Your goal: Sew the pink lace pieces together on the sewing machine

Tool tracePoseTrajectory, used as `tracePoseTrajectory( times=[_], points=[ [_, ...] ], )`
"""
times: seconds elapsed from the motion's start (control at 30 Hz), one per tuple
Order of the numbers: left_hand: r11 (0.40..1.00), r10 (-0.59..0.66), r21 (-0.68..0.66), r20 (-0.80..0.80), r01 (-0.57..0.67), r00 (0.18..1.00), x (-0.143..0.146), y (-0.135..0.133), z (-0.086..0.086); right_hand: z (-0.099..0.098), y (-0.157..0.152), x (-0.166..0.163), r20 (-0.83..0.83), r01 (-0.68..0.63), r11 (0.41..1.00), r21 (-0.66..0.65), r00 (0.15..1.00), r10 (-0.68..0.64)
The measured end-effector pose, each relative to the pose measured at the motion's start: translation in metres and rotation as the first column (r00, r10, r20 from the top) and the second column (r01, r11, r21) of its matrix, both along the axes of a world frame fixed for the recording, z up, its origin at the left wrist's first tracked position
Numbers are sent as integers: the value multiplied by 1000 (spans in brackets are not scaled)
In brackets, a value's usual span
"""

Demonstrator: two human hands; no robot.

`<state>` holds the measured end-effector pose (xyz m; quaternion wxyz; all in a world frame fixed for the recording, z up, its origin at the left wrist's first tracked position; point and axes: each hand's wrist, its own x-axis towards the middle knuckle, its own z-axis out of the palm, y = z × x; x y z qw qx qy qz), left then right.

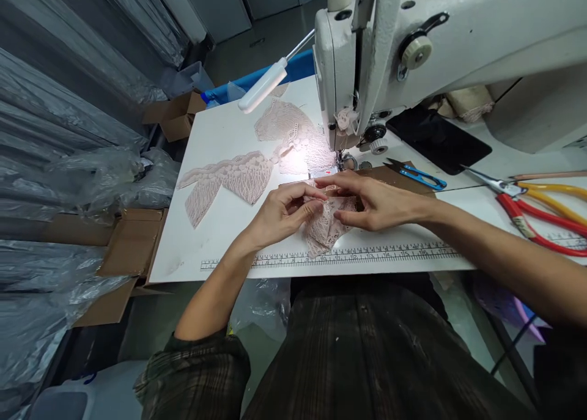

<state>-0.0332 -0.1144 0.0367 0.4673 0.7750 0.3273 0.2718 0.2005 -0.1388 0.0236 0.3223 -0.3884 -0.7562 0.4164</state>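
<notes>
A pale pink piece of lace fabric (328,227) lies bunched on the table just in front of the sewing machine needle. My left hand (291,209) pinches its left side between thumb and fingers. From the right, my right hand (367,200) curls over the same lace, thumb below and fingers above, gripping its upper right part. Beyond my hands stands the white sewing machine (337,84), its lit presser foot (339,162) close to my fingertips. More lace pieces (247,175) are spread on the table to the left and behind, some reaching the presser foot.
A printed ruler strip (389,252) runs along the table's front edge. Blue thread snips (417,174), a black phone-like slab (440,139) and red-handled scissors (518,212) lie at right. A white lamp (263,87) hangs over the table. Cardboard boxes (131,243) stand at left.
</notes>
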Motion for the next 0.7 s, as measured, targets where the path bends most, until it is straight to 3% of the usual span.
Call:
tracePoseTrajectory(
  times=[0.07, 0.13, 0.27, 0.37, 0.47, 0.7],
  points=[
    [997, 20, -77, 15, -19, 1000, -4, 6, 4, 0, 9, 0, 22, -66, 998, 14, 998, 66],
    [996, 64, -69, -17, -65, 998, -8, 16, 6, 1, 15, 0, 41, -91, 994, -55, 995, 94],
    [985, 172, 16, -43, -172, 984, -9, 39, 2, -7, 20, 1, -28, 12, 968, -250, 999, -20],
    [976, 156, -157, 43, -148, 987, -1, 48, -6, -15, 22, 3, -32, 117, 943, -312, 990, -134],
    [943, 155, -315, 123, -110, 980, 9, 47, -16, -13, 23, 2, 22, 140, 937, -320, 990, -140],
    [907, 276, -379, 213, -181, 937, 16, 42, -32, -3, 20, -2, -26, 138, 944, -299, 988, -152]
  ],
)
